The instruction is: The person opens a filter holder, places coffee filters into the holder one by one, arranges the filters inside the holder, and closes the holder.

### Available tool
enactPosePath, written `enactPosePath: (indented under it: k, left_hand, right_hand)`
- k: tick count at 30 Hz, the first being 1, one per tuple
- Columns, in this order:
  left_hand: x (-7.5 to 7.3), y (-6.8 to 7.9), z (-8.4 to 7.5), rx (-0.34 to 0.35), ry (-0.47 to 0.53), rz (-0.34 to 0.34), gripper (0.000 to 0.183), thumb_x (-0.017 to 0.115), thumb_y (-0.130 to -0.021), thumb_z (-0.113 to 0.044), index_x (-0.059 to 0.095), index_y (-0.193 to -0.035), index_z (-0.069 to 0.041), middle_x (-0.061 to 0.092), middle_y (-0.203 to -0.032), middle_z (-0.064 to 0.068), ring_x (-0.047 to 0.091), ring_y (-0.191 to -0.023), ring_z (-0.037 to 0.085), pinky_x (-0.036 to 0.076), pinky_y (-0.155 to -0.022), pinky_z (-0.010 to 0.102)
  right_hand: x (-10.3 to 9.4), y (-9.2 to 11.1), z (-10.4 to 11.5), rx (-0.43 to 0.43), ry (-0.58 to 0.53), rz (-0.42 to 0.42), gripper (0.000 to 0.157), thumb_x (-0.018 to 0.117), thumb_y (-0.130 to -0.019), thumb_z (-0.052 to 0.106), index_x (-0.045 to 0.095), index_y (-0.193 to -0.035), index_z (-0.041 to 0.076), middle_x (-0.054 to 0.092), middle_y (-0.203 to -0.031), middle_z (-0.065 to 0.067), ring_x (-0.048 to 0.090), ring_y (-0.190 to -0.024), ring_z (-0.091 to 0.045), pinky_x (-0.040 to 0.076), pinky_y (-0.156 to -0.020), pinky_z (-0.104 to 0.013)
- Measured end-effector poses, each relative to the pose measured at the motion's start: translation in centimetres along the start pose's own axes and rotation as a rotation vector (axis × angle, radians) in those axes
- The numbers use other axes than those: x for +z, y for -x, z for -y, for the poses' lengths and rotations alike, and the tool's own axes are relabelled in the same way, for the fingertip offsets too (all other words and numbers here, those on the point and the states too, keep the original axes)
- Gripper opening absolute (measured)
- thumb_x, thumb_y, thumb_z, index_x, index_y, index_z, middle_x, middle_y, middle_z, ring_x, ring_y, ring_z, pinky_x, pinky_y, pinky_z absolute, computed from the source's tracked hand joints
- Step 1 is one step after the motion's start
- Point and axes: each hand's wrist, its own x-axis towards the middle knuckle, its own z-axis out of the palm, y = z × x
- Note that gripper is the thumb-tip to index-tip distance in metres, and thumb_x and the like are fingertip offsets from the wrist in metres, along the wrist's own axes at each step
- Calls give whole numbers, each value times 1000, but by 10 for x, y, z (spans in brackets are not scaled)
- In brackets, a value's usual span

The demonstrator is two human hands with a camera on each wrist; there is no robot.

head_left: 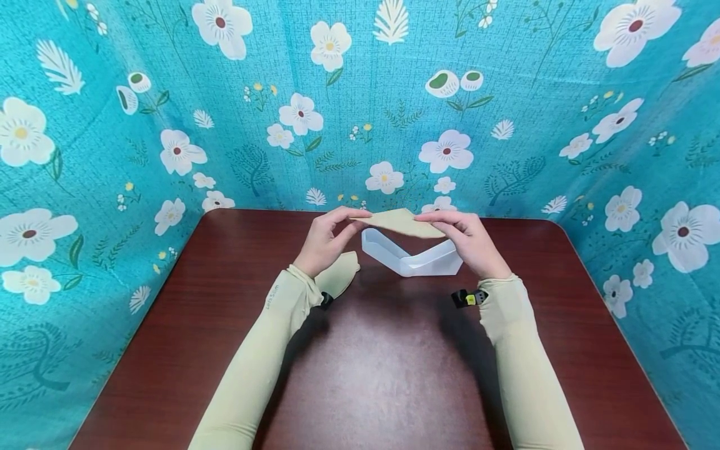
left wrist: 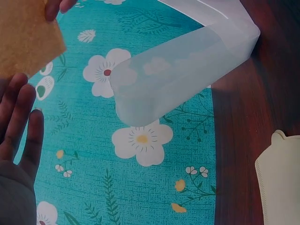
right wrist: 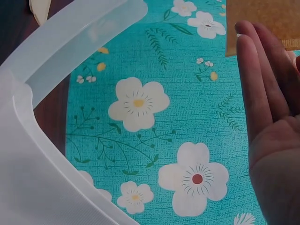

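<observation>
Both hands hold up a tan paper coffee filter [head_left: 396, 220] in the head view. My left hand [head_left: 329, 239] pinches its left corner between thumb and fingers, and my right hand [head_left: 469, 240] pinches the right side. A crimped edge shows on the filter [right wrist: 262, 28] in the right wrist view. Just below and behind it stands a translucent white V-shaped plastic holder [head_left: 433, 262], apart from both hands. More cream filter paper [head_left: 339, 275] lies on the table beside the left wrist, partly hidden by it.
The dark red-brown wooden table [head_left: 382, 375] has rounded far corners. A turquoise flowered cloth [head_left: 360, 112] hangs behind it and along both sides. Each wrist wears a black strap, the right strap [head_left: 469, 298] with a yellow patch.
</observation>
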Motion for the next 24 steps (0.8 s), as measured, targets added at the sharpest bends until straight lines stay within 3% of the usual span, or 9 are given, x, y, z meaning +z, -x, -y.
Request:
enactPosePath:
  k: [5, 9, 17, 24]
  left_hand:
    - [3, -1, -2, -30, 8, -30, 17, 66, -101, -8, 74, -115, -3, 78, -103, 13, 76, -96, 26, 60, -88, 30]
    - [5, -1, -3, -47, -27, -42, 13, 66, -102, -12, 75, -106, -3, 77, -92, 11, 74, -88, 21, 58, -81, 26]
    - [7, 0, 0, -44, -29, -34, 13, 65, -103, -14, 74, -101, -5, 76, -89, 10, 73, -86, 31, 57, -76, 24]
    - [7, 0, 2, -25, -99, -23, 11, 66, -102, -15, 74, -99, -8, 74, -91, 5, 69, -88, 16, 57, -80, 32]
  right_hand:
    - [1, 0, 0, -24, -82, 42, 30, 64, -103, 13, 70, -132, 6, 76, -120, -13, 75, -105, -13, 57, -94, -23]
    - [1, -1, -2, -50, -78, 19, 27, 64, -103, 16, 74, -124, 2, 78, -110, -16, 78, -95, -16, 60, -89, -26]
    - [2, -1, -1, -34, -14, -52, 23, 66, -103, 22, 77, -107, 2, 79, -91, -10, 78, -78, -21, 63, -78, -30]
    - [3, -5, 2, -28, 61, -141, 22, 70, -100, 26, 77, -98, 5, 73, -76, -7, 71, -68, -20, 59, -68, -27]
